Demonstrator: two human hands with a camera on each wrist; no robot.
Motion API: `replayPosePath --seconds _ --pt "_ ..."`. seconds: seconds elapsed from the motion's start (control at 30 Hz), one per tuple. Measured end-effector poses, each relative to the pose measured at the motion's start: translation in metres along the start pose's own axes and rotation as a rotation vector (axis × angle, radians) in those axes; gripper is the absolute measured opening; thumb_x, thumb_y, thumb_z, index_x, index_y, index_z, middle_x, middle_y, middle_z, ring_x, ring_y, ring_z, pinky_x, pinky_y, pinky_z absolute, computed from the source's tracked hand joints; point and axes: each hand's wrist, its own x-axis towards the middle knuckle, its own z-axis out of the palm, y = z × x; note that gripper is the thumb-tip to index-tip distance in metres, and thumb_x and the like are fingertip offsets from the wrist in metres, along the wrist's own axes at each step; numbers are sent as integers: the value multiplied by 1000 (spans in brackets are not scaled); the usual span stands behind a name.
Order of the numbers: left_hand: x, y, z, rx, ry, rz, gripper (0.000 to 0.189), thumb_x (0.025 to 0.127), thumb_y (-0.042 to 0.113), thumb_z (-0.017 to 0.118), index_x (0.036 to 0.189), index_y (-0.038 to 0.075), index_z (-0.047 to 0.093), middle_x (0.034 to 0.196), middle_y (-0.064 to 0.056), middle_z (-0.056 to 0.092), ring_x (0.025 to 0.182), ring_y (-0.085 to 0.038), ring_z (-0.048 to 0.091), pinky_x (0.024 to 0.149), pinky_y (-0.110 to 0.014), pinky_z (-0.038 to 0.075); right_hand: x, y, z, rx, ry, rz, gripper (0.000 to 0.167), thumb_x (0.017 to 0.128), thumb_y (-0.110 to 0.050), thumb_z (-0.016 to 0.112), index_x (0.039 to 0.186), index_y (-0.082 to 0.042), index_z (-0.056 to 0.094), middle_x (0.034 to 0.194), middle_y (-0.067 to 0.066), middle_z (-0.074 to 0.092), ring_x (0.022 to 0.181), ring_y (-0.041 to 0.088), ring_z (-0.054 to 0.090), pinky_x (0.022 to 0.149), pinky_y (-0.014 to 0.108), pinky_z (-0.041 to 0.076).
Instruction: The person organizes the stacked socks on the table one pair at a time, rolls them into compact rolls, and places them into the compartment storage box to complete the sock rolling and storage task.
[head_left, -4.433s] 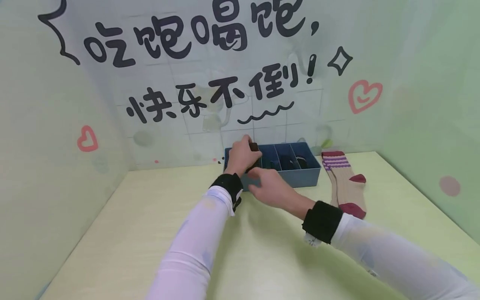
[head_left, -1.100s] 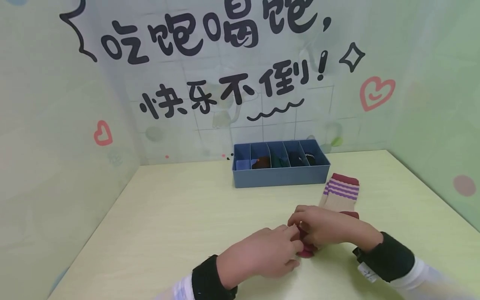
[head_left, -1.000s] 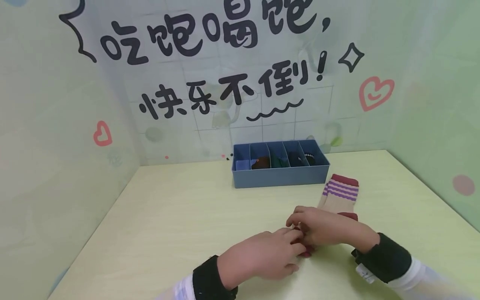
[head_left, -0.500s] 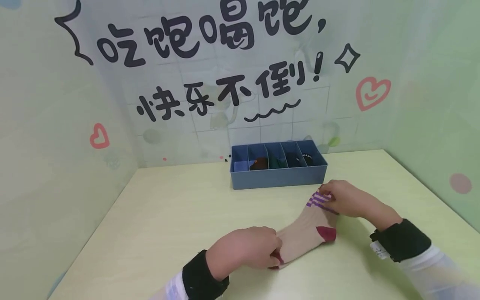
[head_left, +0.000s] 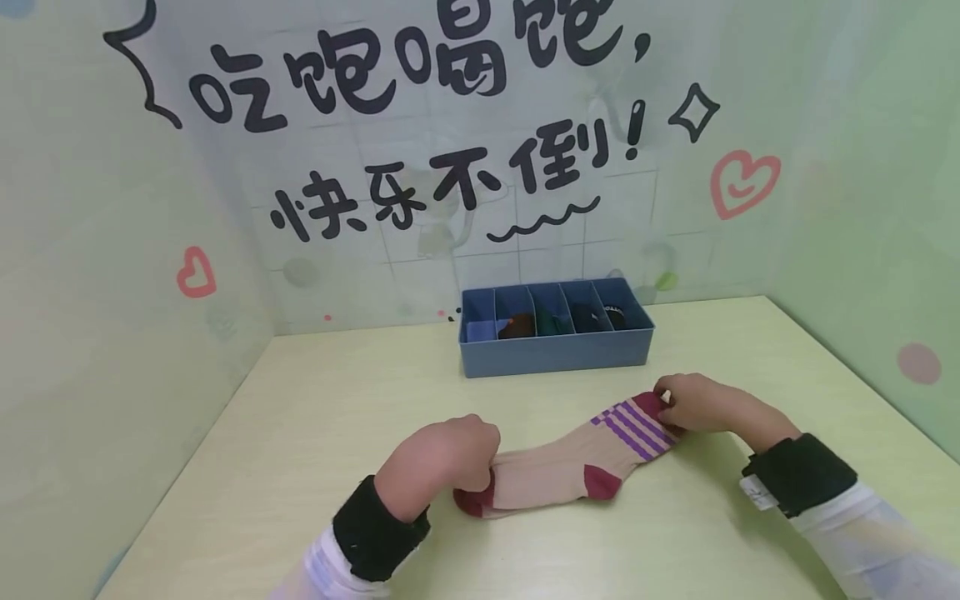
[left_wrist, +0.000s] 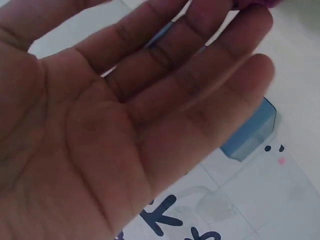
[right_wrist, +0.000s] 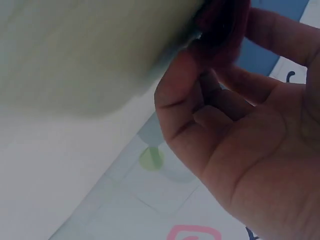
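Note:
A beige sock (head_left: 538, 477) with maroon toe, heel and cuff and purple stripes lies stretched sideways across the table in the head view. My left hand (head_left: 444, 460) holds it by the toe at the left end. In the left wrist view, the fingertips (left_wrist: 255, 22) of that hand meet a bit of maroon fabric at the top edge. My right hand (head_left: 703, 403) pinches the cuff at the upper right end. Up close in the right wrist view, its thumb and fingers close on the maroon cuff (right_wrist: 225, 35). The sock's underside is hidden.
Behind the sock, against the back wall, stands a blue organizer box (head_left: 555, 357) with several compartments. Rolled dark items, one brown (head_left: 519, 326), sit in some of them. Patterned walls border the pale table (head_left: 337, 400) at the back and sides.
Earlier both hands were at the box, then came to the sock, which lay to the box's right. The sock has been drawn nearer and turned sideways, its toe moving left with my left hand.

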Motion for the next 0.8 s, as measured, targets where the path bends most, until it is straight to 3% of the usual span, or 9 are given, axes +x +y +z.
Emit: replayPosePath --seconds 0.2,0.33,0.6,0.8 --pt "6 -7 2 9 19 -25 8 96 5 65 90 9 63 80 -4 54 73 -18 51 64 -30 42 -4 0 -7 63 -24 52 29 93 -15 73 109 8 64 92 13 64 83 23 58 74 35 52" --pt "9 -11 4 6 21 -28 13 95 3 66 85 10 61 76 -4 54 70 -17 51 63 -30 42 -7 2 -10 114 -14 52 22 94 -14 72 105 3 63 90 11 63 81 22 58 71 32 52" --pt "-2 -35 -22 -246 6 72 6 93 6 75 98 7 73 84 -4 68 72 -19 61 66 -31 52 -15 2 -28 230 91 23 20 99 -12 71 107 3 61 95 17 69 76 21 64 66 33 56" --pt "-6 -44 -25 -286 -60 39 8 92 4 73 100 9 73 85 -5 68 65 -18 59 63 -28 52 -13 -1 -18 258 44 34 22 100 -12 71 111 4 61 93 14 67 72 20 61 64 33 55"
